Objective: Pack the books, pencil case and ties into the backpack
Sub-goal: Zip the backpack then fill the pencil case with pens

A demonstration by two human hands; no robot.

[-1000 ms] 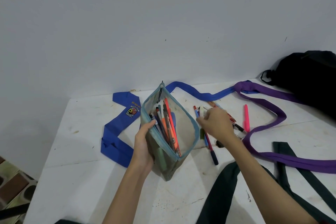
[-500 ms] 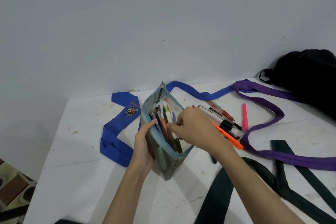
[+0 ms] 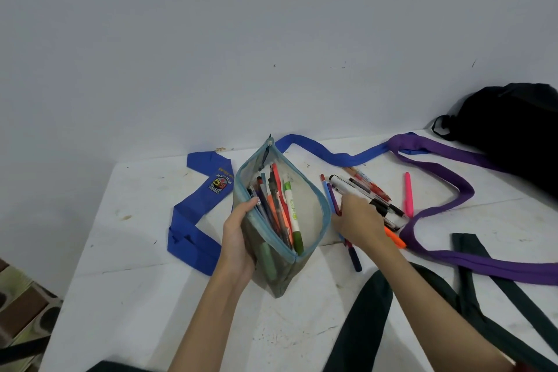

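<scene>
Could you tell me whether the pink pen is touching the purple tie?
Apart. The head view shows bare white table between the pink pen and the purple tie all round the pen.

the case (image 3: 282, 220) stood open on the table (image 3: 120, 251), pens (image 3: 277, 205) inside it, held from its left by the left hand (image 3: 238, 238). just right of it the right hand (image 3: 359, 220) lay on loose pens (image 3: 362, 193). one tie (image 3: 193, 220) lay left and behind the case, another (image 3: 447, 199) right of the pens, a third (image 3: 371, 311) nearest. the backpack (image 3: 513, 127) sat far right, by the wall (image 3: 271, 39).
</scene>
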